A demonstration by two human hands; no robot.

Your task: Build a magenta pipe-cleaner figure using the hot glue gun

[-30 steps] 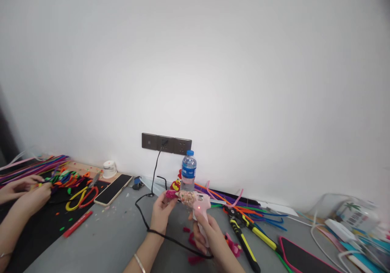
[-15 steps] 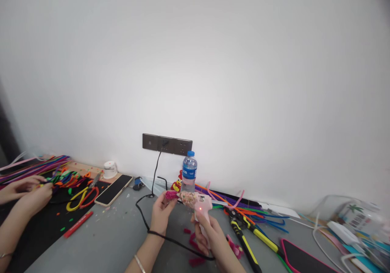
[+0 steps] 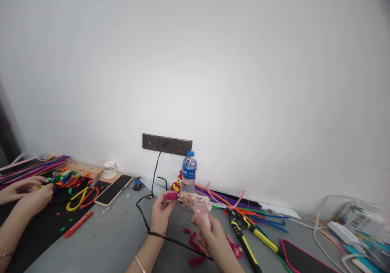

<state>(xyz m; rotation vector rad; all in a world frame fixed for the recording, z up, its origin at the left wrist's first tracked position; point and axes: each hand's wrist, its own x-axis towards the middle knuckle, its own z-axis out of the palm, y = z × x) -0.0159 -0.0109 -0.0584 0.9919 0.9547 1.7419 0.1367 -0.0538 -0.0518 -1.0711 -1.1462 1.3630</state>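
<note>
White wall (image 3: 195, 70) and gray tabletop (image 3: 112, 232) bound the work area. Magenta fuzzy piece (image 3: 171, 196): raised above the tabletop in front of the water bottle (image 3: 189, 172), pinched in the fingers of the left hand (image 3: 161, 213). Pink glue gun (image 3: 201, 203): gripped by its handle in the right hand (image 3: 210, 236), front end directed at the piece; nozzle contact cannot be confirmed. Indicator light (image 3: 198, 211): red. Status, as judged: gluing is under way, not complete; any glue applied is too small to see. Outstanding, apparently: loose magenta scraps (image 3: 197, 261) lying below the hands. Periphery: black cord (image 3: 155, 169) plugged into the socket panel (image 3: 150, 141); yellow-handled pliers (image 3: 242, 242) at right; co-worker's hands (image 3: 35, 200) at left.
</note>
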